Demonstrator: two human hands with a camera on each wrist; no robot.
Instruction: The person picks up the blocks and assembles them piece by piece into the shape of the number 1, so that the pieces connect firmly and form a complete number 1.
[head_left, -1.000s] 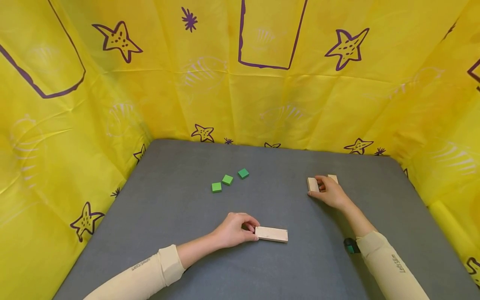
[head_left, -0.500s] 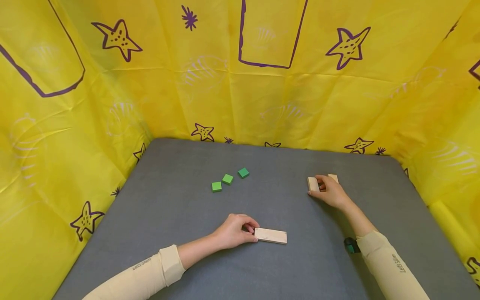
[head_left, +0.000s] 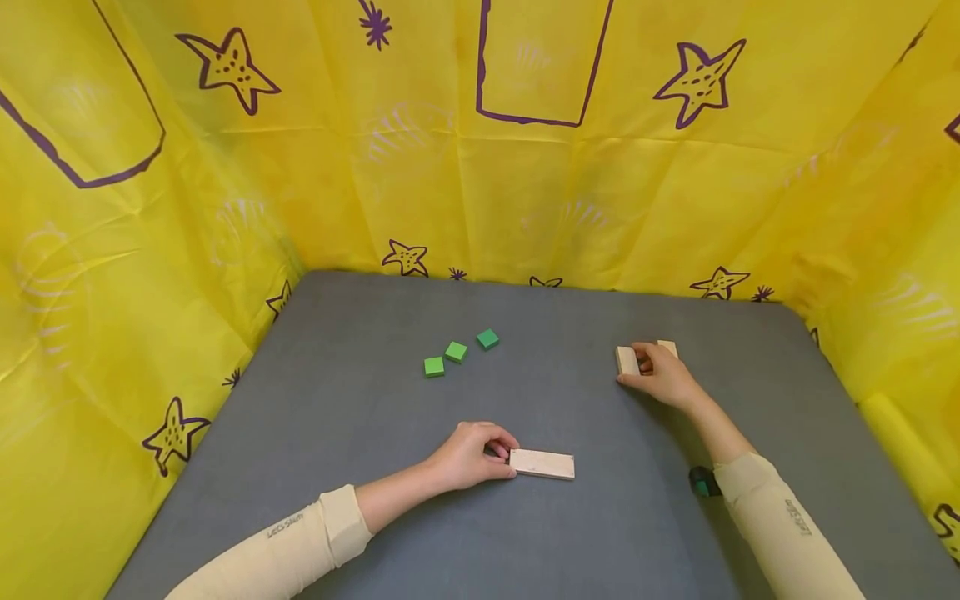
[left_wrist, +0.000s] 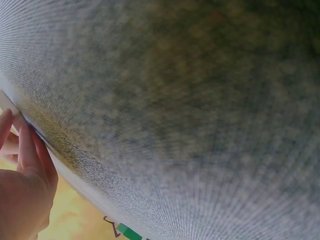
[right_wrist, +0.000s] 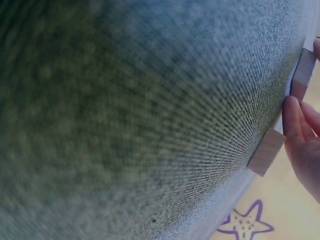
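Observation:
My left hand (head_left: 468,456) pinches the left end of a flat, pale wooden plank (head_left: 543,464) between thumb and fingers, low at the front middle of the table. Further back on the right, my right hand (head_left: 663,379) grips a small wooden block (head_left: 627,361), with the thumb at its near end and fingers at its far end. Just beyond that hand lies a second wooden block (head_left: 667,347), partly covered by it. The right wrist view shows the held block (right_wrist: 303,70) by the fingertips, and the other block (right_wrist: 267,152) apart from it on the table.
Three green square blocks, a near one (head_left: 434,367), a middle one (head_left: 456,352) and a darker far one (head_left: 488,339), form a slanting row left of centre. Yellow patterned cloth (head_left: 510,192) walls the grey table (head_left: 360,417) at the back and sides.
The head view has tipped slightly downward, so the table appears a little higher. Both hands keep their hold on the same pieces, nearly still.

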